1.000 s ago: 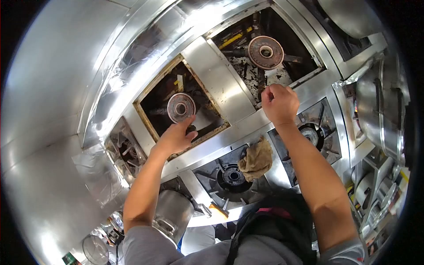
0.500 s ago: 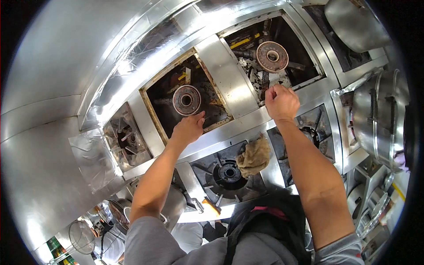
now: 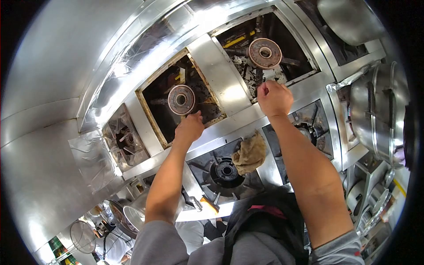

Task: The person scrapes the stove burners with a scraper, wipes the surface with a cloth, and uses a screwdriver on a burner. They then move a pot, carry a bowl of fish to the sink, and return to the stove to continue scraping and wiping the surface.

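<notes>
Left hand [image 3: 190,126]: seen from the back, fingers bent down over the near rim of the left well [image 3: 154,106], tips just inside the opening. Palm hidden, so I cannot tell whether it holds anything. Just beyond the fingertips, inside the well, sits a round rusty burner ring [image 3: 181,100], close to the fingers but apart from them. The well floor around it is dark and grimy, with a crusted brown rim.

Right hand [image 3: 274,98]: closed in a fist, knuckles up, set on the near edge of the right well [image 3: 240,66]. Anything pinched inside the fist is hidden. Beyond the knuckles lies flaky debris on the well floor, then a second burner ring [image 3: 265,53] further in, well clear of the hand.

Between the two hands runs a bare steel strip [image 3: 218,79] dividing the wells.

Nearer the person than both hands, below the right wrist, a crumpled tan rag [image 3: 249,154] lies on the steel between two front burners. It overlaps the edge of the middle front burner [image 3: 226,170], whose black grate is in place. Under the right forearm is another front burner [image 3: 309,128], partly hidden.

Outward from the left hand, a foil-lined burner [image 3: 123,139]. Outward from the right hand, a large steel pot [image 3: 375,115] at the stove's end. At the front edge, an orange-handled tool [image 3: 211,204].
</notes>
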A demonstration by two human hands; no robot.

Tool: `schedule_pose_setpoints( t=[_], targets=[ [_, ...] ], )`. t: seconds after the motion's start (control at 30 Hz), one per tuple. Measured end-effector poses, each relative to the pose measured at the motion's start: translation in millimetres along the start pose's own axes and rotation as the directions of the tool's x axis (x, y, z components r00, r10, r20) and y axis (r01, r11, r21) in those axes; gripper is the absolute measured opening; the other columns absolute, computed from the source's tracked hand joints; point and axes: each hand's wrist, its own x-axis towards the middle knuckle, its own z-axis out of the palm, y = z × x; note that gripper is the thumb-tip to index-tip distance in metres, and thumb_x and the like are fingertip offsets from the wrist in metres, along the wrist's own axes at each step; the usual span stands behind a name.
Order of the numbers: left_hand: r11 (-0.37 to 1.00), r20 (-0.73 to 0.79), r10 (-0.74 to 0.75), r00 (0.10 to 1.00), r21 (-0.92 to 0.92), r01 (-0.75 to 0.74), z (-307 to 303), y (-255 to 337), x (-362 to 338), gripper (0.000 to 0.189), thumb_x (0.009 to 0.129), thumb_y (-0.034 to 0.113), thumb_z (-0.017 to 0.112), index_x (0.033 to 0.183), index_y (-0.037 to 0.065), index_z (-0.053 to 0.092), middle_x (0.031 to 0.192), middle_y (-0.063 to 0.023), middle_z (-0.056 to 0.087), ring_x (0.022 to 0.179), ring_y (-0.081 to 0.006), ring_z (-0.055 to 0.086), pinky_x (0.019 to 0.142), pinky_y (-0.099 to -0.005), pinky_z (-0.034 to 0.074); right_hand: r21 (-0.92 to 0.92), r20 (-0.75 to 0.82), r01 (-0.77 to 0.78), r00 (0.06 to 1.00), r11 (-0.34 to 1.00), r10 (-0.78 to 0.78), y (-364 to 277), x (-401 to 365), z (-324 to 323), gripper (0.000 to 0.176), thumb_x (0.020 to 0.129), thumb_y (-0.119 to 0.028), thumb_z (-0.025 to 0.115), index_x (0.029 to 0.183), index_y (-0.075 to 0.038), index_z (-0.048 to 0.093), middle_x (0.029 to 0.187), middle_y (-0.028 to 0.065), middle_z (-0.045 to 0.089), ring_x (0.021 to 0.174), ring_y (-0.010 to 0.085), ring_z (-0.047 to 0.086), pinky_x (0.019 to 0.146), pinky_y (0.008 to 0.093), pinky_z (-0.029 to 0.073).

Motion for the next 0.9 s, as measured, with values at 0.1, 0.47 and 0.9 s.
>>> schedule_pose_setpoints(
  t=[0.1,0.47,0.9],
  targets=[
    [0.997,-0.020,-0.067,0.998,0.028,0.067,-12,21,-16,0.046,0.108,0.036,0.044,0.150,0.024,0.059,0.138,-0.0176,0.067,0.128,-0.0422,0.062,0.110,-0.0510,0.049,0.023,0.005,0.011,1.000,1.000,-0.011,2,1,2,0.012,0.080,-0.024,0.072,0.072,-0.016,0.068,0.075,0.0034,0.070,0.074,0.0293,0.065,0.071,0.0430,0.052],
    [0.994,-0.085,-0.080,0.993,-0.079,0.073,5,20,6,0.045,0.104,0.035,0.048,0.140,0.017,0.068,0.136,-0.0154,0.068,0.127,-0.0395,0.063,0.109,-0.0474,0.049,0.044,-0.055,0.110,0.993,0.993,-0.107,9,-1,6,0.013,0.080,-0.023,0.071,0.070,-0.017,0.066,0.072,0.0031,0.069,0.069,0.0286,0.063,0.067,0.0425,0.049],
    [0.998,-0.111,-0.055,0.992,0.002,0.055,-1,28,3,0.042,0.102,0.030,0.053,0.138,0.015,0.069,0.129,-0.0220,0.070,0.124,-0.0409,0.065,0.105,-0.0480,0.052,0.057,-0.026,0.097,0.995,0.994,-0.096,10,-1,6,0.014,0.082,-0.025,0.071,0.071,-0.016,0.069,0.073,0.0041,0.070,0.073,0.0290,0.065,0.068,0.0438,0.050]
  ],
)
